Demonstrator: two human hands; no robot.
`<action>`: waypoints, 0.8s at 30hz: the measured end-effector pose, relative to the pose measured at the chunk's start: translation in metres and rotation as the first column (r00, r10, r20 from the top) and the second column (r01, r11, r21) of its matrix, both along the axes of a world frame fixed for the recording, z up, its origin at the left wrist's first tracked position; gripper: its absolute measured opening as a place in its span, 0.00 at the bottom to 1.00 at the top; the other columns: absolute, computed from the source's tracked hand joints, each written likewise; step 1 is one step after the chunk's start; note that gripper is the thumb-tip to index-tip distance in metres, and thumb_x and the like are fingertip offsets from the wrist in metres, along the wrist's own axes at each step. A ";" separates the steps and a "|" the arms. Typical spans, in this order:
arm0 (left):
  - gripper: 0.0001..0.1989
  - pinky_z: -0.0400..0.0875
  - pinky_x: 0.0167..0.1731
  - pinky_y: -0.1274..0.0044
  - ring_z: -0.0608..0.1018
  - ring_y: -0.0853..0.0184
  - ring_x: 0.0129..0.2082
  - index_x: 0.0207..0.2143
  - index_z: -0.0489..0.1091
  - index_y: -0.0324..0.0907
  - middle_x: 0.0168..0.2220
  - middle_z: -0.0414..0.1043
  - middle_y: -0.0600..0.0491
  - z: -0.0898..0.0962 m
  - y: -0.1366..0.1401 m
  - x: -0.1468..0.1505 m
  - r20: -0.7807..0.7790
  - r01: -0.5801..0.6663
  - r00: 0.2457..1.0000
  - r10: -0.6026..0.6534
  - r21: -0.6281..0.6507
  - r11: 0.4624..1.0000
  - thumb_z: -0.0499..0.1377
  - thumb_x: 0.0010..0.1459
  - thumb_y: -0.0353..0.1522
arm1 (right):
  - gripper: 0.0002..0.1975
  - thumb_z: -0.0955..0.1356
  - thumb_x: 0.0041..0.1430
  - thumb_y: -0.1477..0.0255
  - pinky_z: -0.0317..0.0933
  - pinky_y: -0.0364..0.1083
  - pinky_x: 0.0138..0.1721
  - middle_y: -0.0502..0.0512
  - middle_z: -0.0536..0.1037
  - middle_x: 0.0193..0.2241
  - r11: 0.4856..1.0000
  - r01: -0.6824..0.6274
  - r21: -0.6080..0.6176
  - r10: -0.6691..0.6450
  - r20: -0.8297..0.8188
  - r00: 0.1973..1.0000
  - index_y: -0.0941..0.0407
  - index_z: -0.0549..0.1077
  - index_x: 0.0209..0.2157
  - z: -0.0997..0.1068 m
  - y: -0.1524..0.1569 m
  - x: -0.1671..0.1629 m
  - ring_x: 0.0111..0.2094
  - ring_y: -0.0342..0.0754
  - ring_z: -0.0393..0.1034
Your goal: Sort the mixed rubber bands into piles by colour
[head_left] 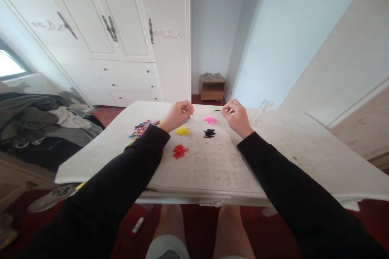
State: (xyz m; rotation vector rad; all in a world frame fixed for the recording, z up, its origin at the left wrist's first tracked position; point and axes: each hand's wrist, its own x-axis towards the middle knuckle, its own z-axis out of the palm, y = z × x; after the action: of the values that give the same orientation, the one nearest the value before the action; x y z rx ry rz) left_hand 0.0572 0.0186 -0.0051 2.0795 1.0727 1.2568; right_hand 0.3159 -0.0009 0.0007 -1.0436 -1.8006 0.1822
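Observation:
My right hand (236,116) is raised over the far part of the table, its thumb and fingers pinched on a short, thin black strip (217,110) that sticks out to the left. My left hand (178,114) is closed, fingertips curled together; what it holds, if anything, does not show. Just under it a bit of a blue pile (186,120) peeks out, mostly hidden. Between and below the hands lie small piles of similar pieces: pink (209,120), yellow (182,130), black (209,133) and red (180,151). Left of my left wrist spreads a mixed-colour heap (144,128), partly covered by my sleeve.
The piles lie on a white table (212,170) with stained patches. A clear glass (263,111) stands at its far right. Dark clothes (45,117) are heaped to the left. Behind are a white wardrobe (127,16) and a small wooden cabinet (212,89). A white marker-like tube (137,225) lies on the floor.

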 end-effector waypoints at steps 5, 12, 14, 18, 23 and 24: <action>0.05 0.66 0.24 0.79 0.74 0.70 0.22 0.28 0.69 0.39 0.23 0.71 0.55 -0.001 0.003 -0.004 0.040 -0.055 0.998 0.054 0.029 0.998 0.59 0.54 0.32 | 0.04 0.71 0.53 0.74 0.60 0.45 0.35 0.51 0.71 0.30 0.985 -0.108 -0.132 0.130 0.167 0.977 0.57 0.76 0.25 -0.002 0.002 0.008 0.32 0.44 0.67; 0.06 0.65 0.25 0.79 0.73 0.70 0.23 0.28 0.71 0.39 0.23 0.72 0.54 -0.007 0.004 -0.003 -0.005 -0.086 0.996 0.087 0.048 0.995 0.59 0.55 0.33 | 0.05 0.71 0.53 0.76 0.57 0.44 0.35 0.51 0.71 0.27 0.973 -0.081 -0.214 0.163 0.399 0.902 0.59 0.80 0.25 -0.009 0.002 0.005 0.29 0.43 0.65; 0.06 0.65 0.25 0.79 0.72 0.70 0.24 0.28 0.71 0.39 0.23 0.72 0.54 -0.008 0.005 -0.003 -0.009 -0.087 0.996 0.088 0.046 0.995 0.59 0.54 0.34 | 0.06 0.71 0.54 0.75 0.56 0.44 0.35 0.52 0.72 0.28 0.969 -0.075 -0.236 0.174 0.432 0.885 0.59 0.80 0.25 -0.010 0.002 0.006 0.29 0.43 0.65; 0.06 0.65 0.25 0.78 0.72 0.70 0.22 0.29 0.71 0.39 0.22 0.71 0.54 -0.009 0.005 -0.003 -0.020 -0.076 0.997 0.077 0.028 0.997 0.60 0.54 0.34 | 0.07 0.70 0.54 0.75 0.57 0.43 0.35 0.53 0.74 0.28 0.963 -0.074 -0.261 0.194 0.475 0.858 0.59 0.79 0.23 -0.009 0.002 0.007 0.29 0.43 0.66; 0.07 0.65 0.25 0.78 0.72 0.70 0.22 0.30 0.72 0.39 0.23 0.72 0.54 -0.011 0.006 -0.004 -0.038 -0.085 0.996 0.086 0.011 0.996 0.60 0.54 0.35 | 0.08 0.67 0.56 0.77 0.59 0.44 0.37 0.54 0.79 0.29 0.961 -0.082 -0.264 0.195 0.440 0.877 0.59 0.80 0.29 -0.011 0.002 0.005 0.31 0.45 0.70; 0.07 0.65 0.25 0.78 0.72 0.70 0.22 0.30 0.72 0.39 0.23 0.72 0.54 -0.011 0.006 -0.004 -0.040 -0.090 0.995 0.091 0.009 0.996 0.60 0.54 0.35 | 0.09 0.67 0.56 0.78 0.59 0.43 0.37 0.54 0.80 0.30 0.952 -0.098 -0.290 0.220 0.423 0.879 0.59 0.81 0.31 -0.012 0.002 0.004 0.32 0.45 0.71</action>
State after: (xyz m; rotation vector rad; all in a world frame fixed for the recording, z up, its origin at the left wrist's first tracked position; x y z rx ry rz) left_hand 0.0530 0.0245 -0.0166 2.0906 1.1941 1.2679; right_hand 0.3202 0.0009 -0.0111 -1.1901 -2.3396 0.3046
